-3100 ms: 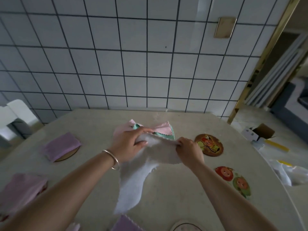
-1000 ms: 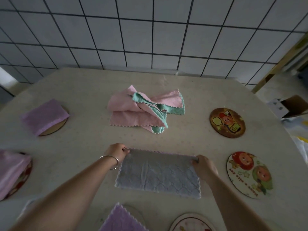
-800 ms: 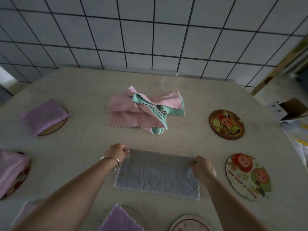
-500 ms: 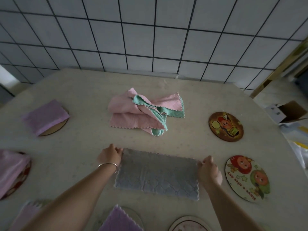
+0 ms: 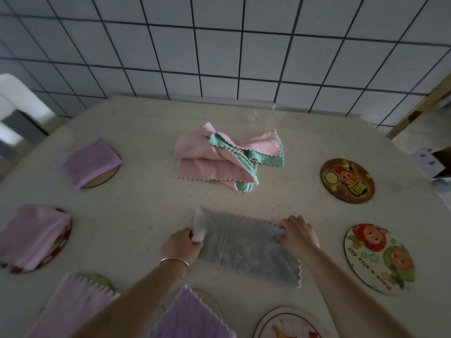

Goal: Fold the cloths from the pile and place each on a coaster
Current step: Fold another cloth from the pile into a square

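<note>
Grey cloth lying flat on the surface, near edge toward me, just in front of the pile. I am watching the left hand pinching the cloth's left end, a pale corner lifting off the surface there. The right hand is gripping the right end, fingers curled onto the fabric. Both hands clamped on the same cloth, well apart from each other.

Step in hand, as I am judging it: the second fold, one short end going over onto the other. To do it well I am thinking: lift the left end low, carry it across, line the zigzag edges up before pressing, and keep the right end pinned so the cloth is not sliding.

Counting:
- Pile: pink and teal cloths tangled; at least three layers showing, exact number I cannot tell.
- Folded cloths already sitting on coasters: four, being purple, pink, pale pink, purple.
- Bare coasters: three, being brown, white cartoon one, and one at the bottom edge
</note>
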